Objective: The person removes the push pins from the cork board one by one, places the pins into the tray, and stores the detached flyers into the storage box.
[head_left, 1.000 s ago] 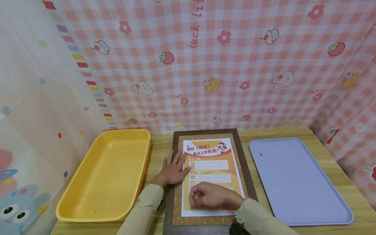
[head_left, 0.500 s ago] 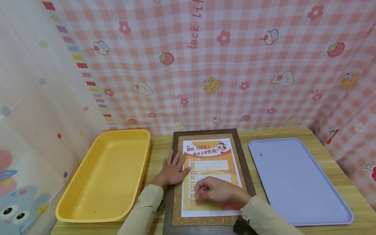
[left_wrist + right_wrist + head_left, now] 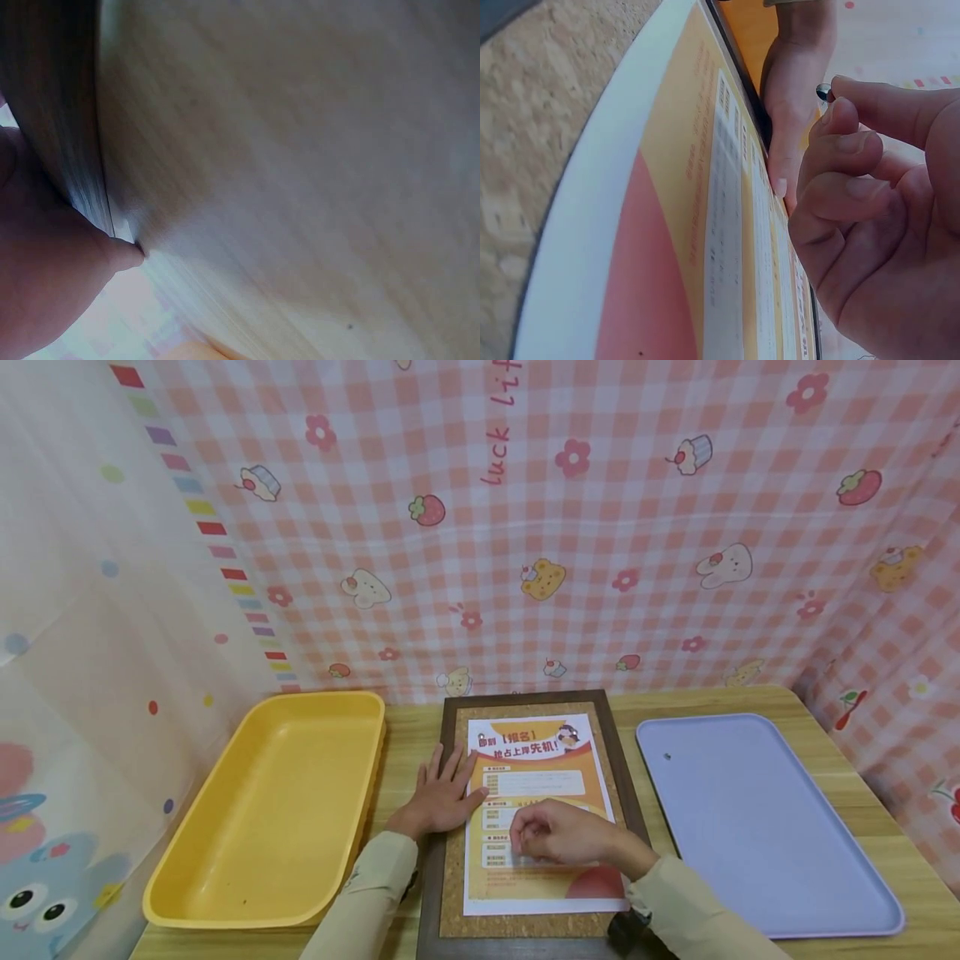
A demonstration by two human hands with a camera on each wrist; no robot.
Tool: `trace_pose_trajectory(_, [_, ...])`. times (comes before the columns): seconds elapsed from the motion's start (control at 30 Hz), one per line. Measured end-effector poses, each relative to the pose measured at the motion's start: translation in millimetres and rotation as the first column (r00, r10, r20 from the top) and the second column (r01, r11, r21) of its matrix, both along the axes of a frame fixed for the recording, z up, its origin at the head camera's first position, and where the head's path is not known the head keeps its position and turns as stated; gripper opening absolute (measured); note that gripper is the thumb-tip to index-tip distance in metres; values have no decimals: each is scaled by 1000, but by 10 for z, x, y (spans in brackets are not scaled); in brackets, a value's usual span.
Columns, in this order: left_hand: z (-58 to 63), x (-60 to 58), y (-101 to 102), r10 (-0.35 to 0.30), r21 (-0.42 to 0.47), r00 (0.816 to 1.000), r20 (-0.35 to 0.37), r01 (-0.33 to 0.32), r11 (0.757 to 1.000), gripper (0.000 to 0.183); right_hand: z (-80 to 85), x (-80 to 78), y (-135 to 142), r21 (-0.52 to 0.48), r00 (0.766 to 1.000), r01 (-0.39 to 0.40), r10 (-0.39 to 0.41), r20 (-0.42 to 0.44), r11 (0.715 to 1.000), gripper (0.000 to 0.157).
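A printed poster (image 3: 543,782) in orange and white lies on a cork board (image 3: 453,893) with a dark wooden frame (image 3: 626,777). Small shiny tacks (image 3: 481,737) show at the poster's upper corners. My left hand (image 3: 438,797) rests with fingers spread across the frame's left side, its thumb on the poster's edge. Over the lower middle of the poster is my right hand (image 3: 566,835). Between thumb and forefinger it pinches a small shiny thumbtack (image 3: 823,91), the other fingers curled in. In the left wrist view, part of the left hand (image 3: 52,255) lies against the dark frame.
A deep yellow tray (image 3: 270,810) stands on the wooden table (image 3: 408,735) to the left. The flat lilac tray (image 3: 765,827) on the right bears one small tack (image 3: 667,757) near its upper left corner. A checked cloth (image 3: 480,543) hangs behind.
My right hand has moved up and to the right over the poster, away from its lower left part. The left hand has stayed in place.
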State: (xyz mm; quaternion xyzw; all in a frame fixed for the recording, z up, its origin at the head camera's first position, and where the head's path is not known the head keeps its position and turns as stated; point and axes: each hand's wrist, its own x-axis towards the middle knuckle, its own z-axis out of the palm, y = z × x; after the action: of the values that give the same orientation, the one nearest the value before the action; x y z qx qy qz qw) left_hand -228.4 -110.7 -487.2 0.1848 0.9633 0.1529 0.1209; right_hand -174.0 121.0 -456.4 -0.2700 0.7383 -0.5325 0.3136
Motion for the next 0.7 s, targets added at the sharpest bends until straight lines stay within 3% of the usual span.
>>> trace_pose_trajectory(0.7, [-3, 9, -2, 1, 10, 1000, 6, -1, 1000, 65, 25, -27, 93, 18, 999, 29, -28, -38, 999, 9])
